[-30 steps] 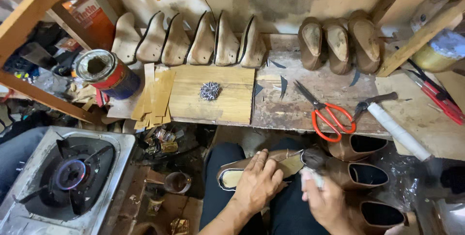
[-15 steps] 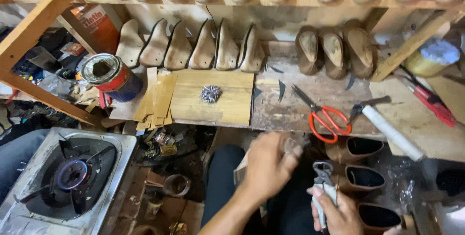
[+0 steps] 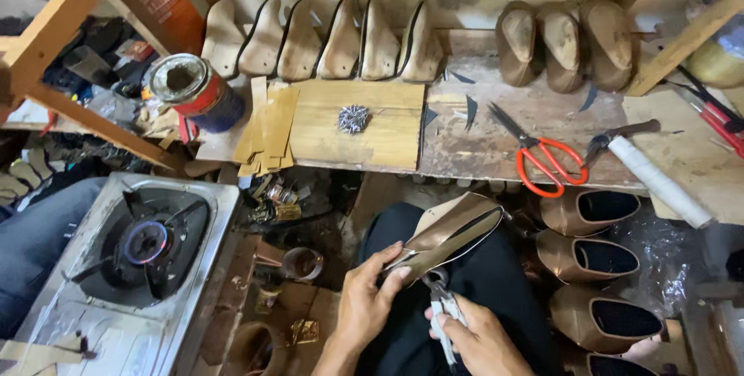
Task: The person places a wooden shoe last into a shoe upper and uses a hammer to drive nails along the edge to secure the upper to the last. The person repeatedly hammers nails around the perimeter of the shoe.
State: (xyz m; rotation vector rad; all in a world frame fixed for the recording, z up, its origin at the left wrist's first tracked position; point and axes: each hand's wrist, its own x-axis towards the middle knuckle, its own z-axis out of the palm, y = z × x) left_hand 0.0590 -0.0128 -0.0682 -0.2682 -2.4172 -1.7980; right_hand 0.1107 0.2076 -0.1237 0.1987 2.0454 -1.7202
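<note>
I have the bronze leather shoe upper on its last [image 3: 453, 230] over my lap, just below the front edge of the wooden workbench [image 3: 496, 151]. My left hand [image 3: 368, 302] pinches its near end, fingers closed on the leather; my right hand [image 3: 480, 341] is curled tight around metal lasting pliers [image 3: 443, 310], whose nose touches the upper's underside. I judge the lasting only begun — the leather edge looks loose. Three finished-looking bronze shoes [image 3: 597, 260] sit to my right; the pile of small nails [image 3: 353, 119] on the pale board lies apart, at the bench's middle.
</note>
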